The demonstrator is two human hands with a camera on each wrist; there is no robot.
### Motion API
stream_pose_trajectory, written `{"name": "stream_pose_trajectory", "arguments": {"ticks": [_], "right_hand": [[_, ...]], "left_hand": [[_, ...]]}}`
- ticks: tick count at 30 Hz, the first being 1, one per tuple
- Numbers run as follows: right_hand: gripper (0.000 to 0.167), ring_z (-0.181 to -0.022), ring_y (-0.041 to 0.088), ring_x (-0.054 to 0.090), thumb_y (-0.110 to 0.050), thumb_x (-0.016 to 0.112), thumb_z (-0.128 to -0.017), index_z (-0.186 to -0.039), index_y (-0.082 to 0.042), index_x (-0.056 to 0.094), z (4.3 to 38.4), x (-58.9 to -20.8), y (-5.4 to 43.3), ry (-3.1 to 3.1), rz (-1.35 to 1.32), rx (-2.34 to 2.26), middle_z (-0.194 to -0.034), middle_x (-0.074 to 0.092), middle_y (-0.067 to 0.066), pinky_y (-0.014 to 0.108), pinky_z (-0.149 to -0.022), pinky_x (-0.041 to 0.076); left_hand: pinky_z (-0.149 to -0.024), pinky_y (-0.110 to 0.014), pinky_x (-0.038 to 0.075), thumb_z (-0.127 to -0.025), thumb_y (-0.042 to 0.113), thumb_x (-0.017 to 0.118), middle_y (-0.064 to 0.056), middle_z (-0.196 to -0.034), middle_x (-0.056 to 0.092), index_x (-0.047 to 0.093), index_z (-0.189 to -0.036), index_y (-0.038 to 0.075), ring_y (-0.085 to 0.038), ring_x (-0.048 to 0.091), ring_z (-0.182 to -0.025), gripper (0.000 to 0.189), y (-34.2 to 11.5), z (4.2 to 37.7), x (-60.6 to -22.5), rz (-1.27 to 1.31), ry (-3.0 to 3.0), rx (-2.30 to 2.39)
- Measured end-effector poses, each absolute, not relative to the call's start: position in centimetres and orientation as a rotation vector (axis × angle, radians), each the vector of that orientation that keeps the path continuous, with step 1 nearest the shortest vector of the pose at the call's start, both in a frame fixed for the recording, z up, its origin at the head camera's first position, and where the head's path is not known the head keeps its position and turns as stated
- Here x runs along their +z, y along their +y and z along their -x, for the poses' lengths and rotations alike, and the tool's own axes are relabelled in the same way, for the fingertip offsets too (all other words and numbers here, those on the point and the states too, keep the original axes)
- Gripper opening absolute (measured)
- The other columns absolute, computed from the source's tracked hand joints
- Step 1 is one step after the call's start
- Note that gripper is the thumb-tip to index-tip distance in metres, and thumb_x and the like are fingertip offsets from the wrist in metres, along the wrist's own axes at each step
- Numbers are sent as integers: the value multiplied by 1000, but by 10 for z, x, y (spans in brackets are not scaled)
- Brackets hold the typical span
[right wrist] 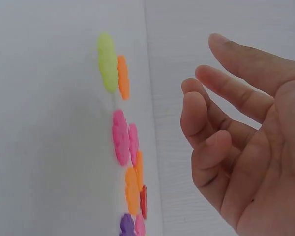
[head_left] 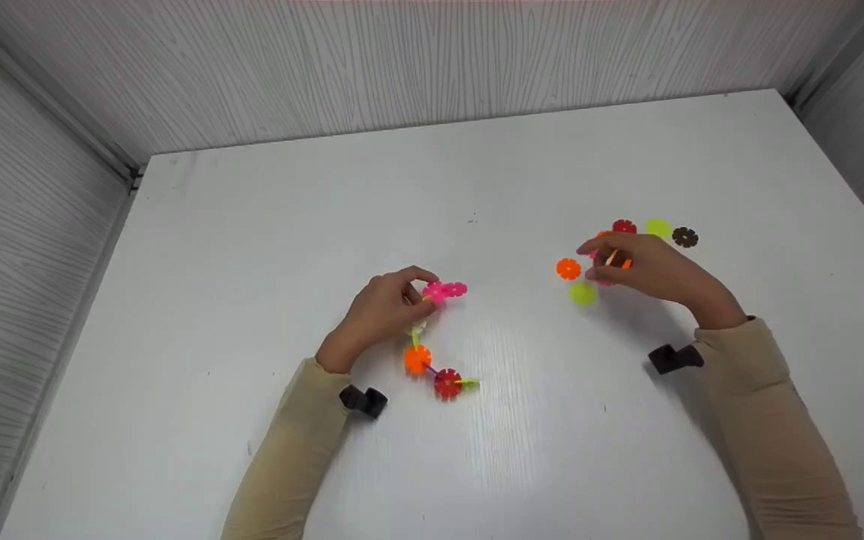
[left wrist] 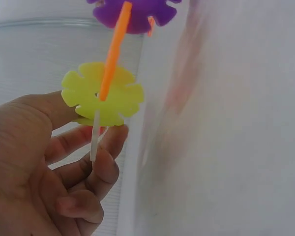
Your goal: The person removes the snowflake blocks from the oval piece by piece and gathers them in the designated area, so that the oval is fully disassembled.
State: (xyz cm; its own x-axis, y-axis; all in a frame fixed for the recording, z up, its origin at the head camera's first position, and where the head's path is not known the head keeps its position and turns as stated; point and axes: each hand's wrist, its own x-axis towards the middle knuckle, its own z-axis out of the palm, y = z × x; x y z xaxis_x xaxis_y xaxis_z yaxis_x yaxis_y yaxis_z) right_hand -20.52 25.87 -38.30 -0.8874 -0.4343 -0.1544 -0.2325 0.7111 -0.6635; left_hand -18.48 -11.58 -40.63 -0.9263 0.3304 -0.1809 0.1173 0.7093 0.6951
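Note:
My left hand (head_left: 379, 315) pinches a chain of interlocked notched plastic discs near its pink end (head_left: 457, 289). From the fingers the chain runs toward me, through an orange disc (head_left: 417, 359) to a red disc (head_left: 447, 384) with a yellow one edge-on at its end. In the left wrist view a yellow disc (left wrist: 128, 93) stands close to the thumb, joined to an orange disc and a white disc seen edge-on; a purple disc (left wrist: 160, 12) is above. My right hand (head_left: 653, 266) hovers over loose discs, its fingers (right wrist: 236, 93) loosely bent and holding nothing.
Loose discs lie around and under the right hand: an orange disc (head_left: 568, 268), a yellow-green disc (head_left: 583, 293), a red disc (head_left: 624, 226) and a brown disc (head_left: 685, 237) among them. The white table (head_left: 252, 225) meets wood-grain panels (head_left: 432, 60) at the back and sides.

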Motion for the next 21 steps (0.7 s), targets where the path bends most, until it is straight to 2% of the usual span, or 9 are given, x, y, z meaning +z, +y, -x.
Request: {"name": "stream_pose_trajectory", "arguments": {"ticks": [5,10,14,21], "right_hand": [[35,-87,16,58,-23,64,-93,-126,-10,61,203,-388,245,2602,575,-1046,-103,65,6,20,-72,46],[36,-82,17,57,-22,64,-93,-127,-9,60,200,-390,229,2556,567,-1128,-103,65,7,20,-69,46],[37,-78,18,58,-20,66,-92,-126,-7,61,197,-394,212,2506,590,-1188,-99,66,9,19,-67,47],[38,-78,19,60,-23,68,-90,-125,-11,61,189,-400,188,2457,561,-1179,-101,68,7,21,-68,50]], "left_hand": [[-62,-25,44,-89,27,67,-4,-81,67,62,-124,19,-16,53,-65,36,-115,184,-407,-342,2619,1039],[-62,-25,41,-89,29,65,-2,-80,61,61,-125,21,-15,49,-66,37,-113,183,-405,-361,2625,1038],[-60,-25,38,-90,28,65,-2,-79,57,62,-125,20,-15,45,-66,36,-109,181,-403,-392,2625,1074],[-59,-24,36,-89,28,66,-1,-77,56,63,-123,17,-13,44,-63,35,-102,177,-399,-417,2589,1151]]}}
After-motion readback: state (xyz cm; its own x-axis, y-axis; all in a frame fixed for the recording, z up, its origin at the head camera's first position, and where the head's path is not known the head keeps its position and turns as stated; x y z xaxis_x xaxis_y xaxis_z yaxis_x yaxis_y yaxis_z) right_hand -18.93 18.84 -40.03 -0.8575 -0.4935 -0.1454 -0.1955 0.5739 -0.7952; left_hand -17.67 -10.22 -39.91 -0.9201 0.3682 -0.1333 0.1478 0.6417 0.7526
